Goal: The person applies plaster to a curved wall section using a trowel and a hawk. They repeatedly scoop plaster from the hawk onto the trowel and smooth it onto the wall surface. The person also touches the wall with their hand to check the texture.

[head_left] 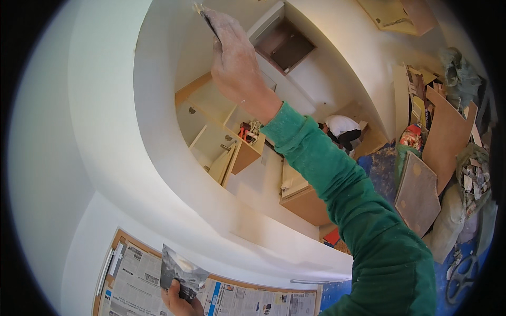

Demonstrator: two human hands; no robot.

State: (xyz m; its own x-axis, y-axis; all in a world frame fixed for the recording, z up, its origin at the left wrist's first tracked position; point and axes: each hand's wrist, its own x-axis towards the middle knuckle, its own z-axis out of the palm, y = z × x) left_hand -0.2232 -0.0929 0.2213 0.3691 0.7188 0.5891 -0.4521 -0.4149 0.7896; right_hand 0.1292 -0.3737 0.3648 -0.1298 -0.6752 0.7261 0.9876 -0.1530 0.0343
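My right hand (237,66), dusty with white powder, is raised high along the wall opening at the end of a green sleeve (353,205). Its fingers are closed around a thin, dark scraper (208,22), seen nearly edge-on with a pale smear at its tip. Low in the view, my left hand (182,303) grips a wide, flat metal putty blade (182,271) with grey smears, thumb on its face. That blade is above a newspaper-covered panel (134,274). Close to my raised hand is the curved white wall edge (158,131).
Beyond the opening, a person in a white top (342,126) crouches. Wooden cabinets (242,158) hold tools. At the right, broken boards (448,131) and filled bags (448,221) lie on a blue floor cover (382,163). A dark wheel-shaped object (464,279) is nearby.
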